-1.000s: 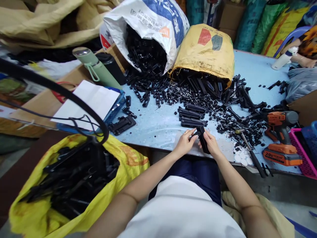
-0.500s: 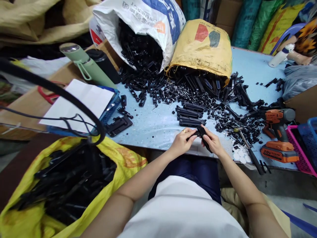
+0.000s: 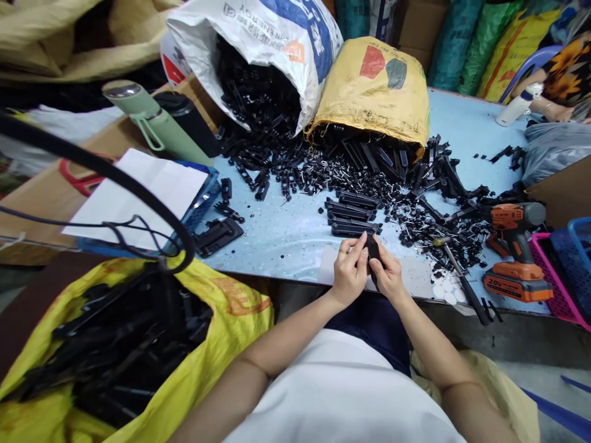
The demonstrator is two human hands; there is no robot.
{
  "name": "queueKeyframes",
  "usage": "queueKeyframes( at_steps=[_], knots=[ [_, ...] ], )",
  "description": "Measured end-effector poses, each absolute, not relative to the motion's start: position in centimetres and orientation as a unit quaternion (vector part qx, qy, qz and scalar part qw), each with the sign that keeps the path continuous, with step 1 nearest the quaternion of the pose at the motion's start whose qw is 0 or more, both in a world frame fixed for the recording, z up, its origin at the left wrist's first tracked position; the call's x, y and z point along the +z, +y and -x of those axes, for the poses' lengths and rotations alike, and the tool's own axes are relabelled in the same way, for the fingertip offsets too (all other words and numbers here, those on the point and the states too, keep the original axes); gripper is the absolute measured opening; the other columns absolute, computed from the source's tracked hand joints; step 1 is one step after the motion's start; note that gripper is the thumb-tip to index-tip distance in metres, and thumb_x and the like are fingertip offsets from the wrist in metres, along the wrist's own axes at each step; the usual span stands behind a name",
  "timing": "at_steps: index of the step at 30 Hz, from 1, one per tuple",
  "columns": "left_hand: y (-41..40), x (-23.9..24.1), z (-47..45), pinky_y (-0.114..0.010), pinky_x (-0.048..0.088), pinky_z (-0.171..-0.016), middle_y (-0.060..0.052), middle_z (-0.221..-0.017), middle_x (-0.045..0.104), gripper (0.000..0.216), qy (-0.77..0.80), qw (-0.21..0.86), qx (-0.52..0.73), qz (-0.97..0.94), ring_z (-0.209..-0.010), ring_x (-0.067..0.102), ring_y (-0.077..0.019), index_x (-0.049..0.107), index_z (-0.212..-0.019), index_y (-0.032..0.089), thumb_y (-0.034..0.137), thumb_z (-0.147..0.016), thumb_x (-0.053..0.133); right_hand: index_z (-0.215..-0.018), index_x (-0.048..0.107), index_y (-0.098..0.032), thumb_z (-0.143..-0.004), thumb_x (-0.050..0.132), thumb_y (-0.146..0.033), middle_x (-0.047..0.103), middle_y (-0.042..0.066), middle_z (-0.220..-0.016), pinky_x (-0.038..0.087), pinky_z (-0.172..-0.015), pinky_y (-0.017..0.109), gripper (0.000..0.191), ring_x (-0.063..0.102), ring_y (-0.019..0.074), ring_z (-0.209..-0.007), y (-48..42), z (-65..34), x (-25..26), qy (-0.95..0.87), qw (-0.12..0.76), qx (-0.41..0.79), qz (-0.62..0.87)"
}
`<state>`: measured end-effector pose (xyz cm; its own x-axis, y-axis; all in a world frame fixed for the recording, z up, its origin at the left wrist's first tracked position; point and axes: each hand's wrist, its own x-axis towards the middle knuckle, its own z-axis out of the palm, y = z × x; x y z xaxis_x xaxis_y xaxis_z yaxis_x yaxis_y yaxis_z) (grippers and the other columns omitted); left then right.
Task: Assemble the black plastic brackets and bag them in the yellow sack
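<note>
Both hands meet over the near edge of the blue table [image 3: 277, 246], gripping one black plastic part [image 3: 372, 251] between them. My left hand [image 3: 349, 271] has its thumb and fingers pressed against the part's left side. My right hand [image 3: 388, 271] is closed on its right side, thumb on top. The part stands roughly lengthwise, pointing away from me; its lower end is partly hidden by the fingers. Just beyond the hands lies a short row of long black plastic pieces [image 3: 353, 215].
Black parts and small screws [image 3: 327, 172] spill from a white sack [image 3: 314, 55] and a yellow sack [image 3: 373, 92]. At right are a hammer [image 3: 466, 286], an orange cordless drill [image 3: 519, 271] and a pink basket [image 3: 549, 289]. A yellow bag [image 3: 244, 301] of black parts stands at left.
My left hand has come in to the right, against the black part. The part, tilted between the hands before, now stands straighter and the hands are closer together.
</note>
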<state>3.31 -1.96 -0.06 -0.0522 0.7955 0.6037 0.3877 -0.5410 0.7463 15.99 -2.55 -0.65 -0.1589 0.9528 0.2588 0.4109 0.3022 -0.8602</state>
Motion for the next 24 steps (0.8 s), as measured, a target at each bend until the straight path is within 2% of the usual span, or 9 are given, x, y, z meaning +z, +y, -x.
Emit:
queueKeyframes(
  at_steps=[6,8,10,13,15,17,20,22,24],
  knots=[
    [-1.1,0.2,-2.2,-0.028,0.048,-0.076,-0.008,-0.093,0.057,0.037,0.413,0.231,0.521,-0.711,-0.086,0.056,-0.0150,0.055,-0.118,0.017,0.031,-0.093,0.032,-0.140,0.030,-0.022,-0.087,0.035,-0.052,0.058,0.010,-0.103,0.053,-0.061,0.032,0.061,0.053,0.0125,-0.055,-3.6,-15.1,-1.2,-0.672,0.400,0.332,0.527],
    [-1.2,-0.6,-2.0,-0.030,0.048,-0.078,-0.009,-0.094,0.057,0.037,0.434,0.241,0.504,-0.707,-0.088,0.056,-0.0160,0.055,-0.117,0.017,0.031,-0.093,0.031,-0.141,0.029,-0.022,-0.089,0.033,-0.050,0.057,0.010,-0.108,0.052,-0.065,0.033,0.059,0.056,0.0138,-0.061,-3.2,-15.2,-1.7,-0.686,0.381,0.337,0.521],
    [-1.6,-1.7,-1.9,-0.033,0.048,-0.081,-0.010,-0.097,0.056,0.037,0.492,0.243,0.486,-0.680,-0.092,0.056,-0.0179,0.052,-0.120,0.016,0.028,-0.093,0.029,-0.137,0.036,-0.022,-0.089,0.034,-0.048,0.057,0.010,-0.110,0.051,-0.072,0.033,0.054,0.058,0.0163,-0.074,-1.9,-16.0,-2.1,-0.728,0.334,0.317,0.508],
    [-2.2,-3.2,-1.6,-0.041,0.045,-0.088,-0.015,-0.112,0.052,0.040,0.562,0.217,0.408,-0.686,-0.106,0.051,-0.0237,0.045,-0.127,0.016,0.019,-0.088,0.035,-0.123,0.053,-0.022,-0.088,0.041,-0.044,0.060,0.008,-0.103,0.048,-0.079,0.034,0.043,0.057,0.0192,-0.089,2.1,-18.9,-1.9,-0.768,0.267,0.214,0.541],
    [-2.2,-3.5,-1.3,-0.050,0.037,-0.096,-0.014,-0.123,0.048,0.046,0.535,0.188,0.314,-0.761,-0.119,0.042,-0.0280,0.047,-0.126,0.020,0.012,-0.081,0.043,-0.116,0.057,-0.019,-0.088,0.043,-0.039,0.060,0.010,-0.104,0.046,-0.081,0.034,0.037,0.054,0.0198,-0.095,5.4,-21.8,-1.2,-0.739,0.252,0.118,0.613],
    [-1.6,-3.3,-1.0,-0.056,0.027,-0.101,-0.011,-0.121,0.052,0.046,0.463,0.171,0.207,-0.845,-0.122,0.039,-0.0290,0.053,-0.118,0.024,0.006,-0.077,0.044,-0.111,0.057,-0.011,-0.088,0.044,-0.032,0.059,0.015,-0.106,0.042,-0.087,0.036,0.034,0.051,0.0205,-0.099,8.6,-25.0,-0.5,-0.690,0.239,0.052,0.681],
    [-0.5,-2.5,-1.0,-0.056,0.027,-0.100,-0.009,-0.102,0.062,0.041,0.399,0.156,0.092,-0.899,-0.107,0.051,-0.0250,0.058,-0.111,0.022,0.003,-0.079,0.041,-0.091,0.059,-0.006,-0.086,0.045,-0.025,0.058,0.021,-0.097,0.039,-0.086,0.041,0.025,0.049,0.0232,-0.100,12.0,-28.9,0.2,-0.643,0.225,0.022,0.732],
    [0.0,-2.2,-1.1,-0.049,0.033,-0.094,-0.010,-0.093,0.063,0.040,0.410,0.133,0.069,-0.900,-0.095,0.055,-0.0224,0.057,-0.112,0.019,0.002,-0.080,0.039,-0.069,0.055,-0.012,-0.082,0.050,-0.025,0.060,0.018,-0.083,0.039,-0.084,0.042,0.020,0.049,0.0238,-0.097,13.1,-30.5,0.1,-0.625,0.212,0.018,0.751],
    [0.1,-2.0,-1.1,-0.043,0.038,-0.086,-0.011,-0.090,0.063,0.040,0.433,0.113,0.068,-0.892,-0.090,0.055,-0.0221,0.055,-0.115,0.017,0.003,-0.081,0.038,-0.053,0.042,-0.017,-0.077,0.056,-0.023,0.057,0.013,-0.068,0.039,-0.082,0.043,0.028,0.051,0.0232,-0.092,13.6,-31.3,0.1,-0.618,0.204,0.019,0.759]
  ],
)
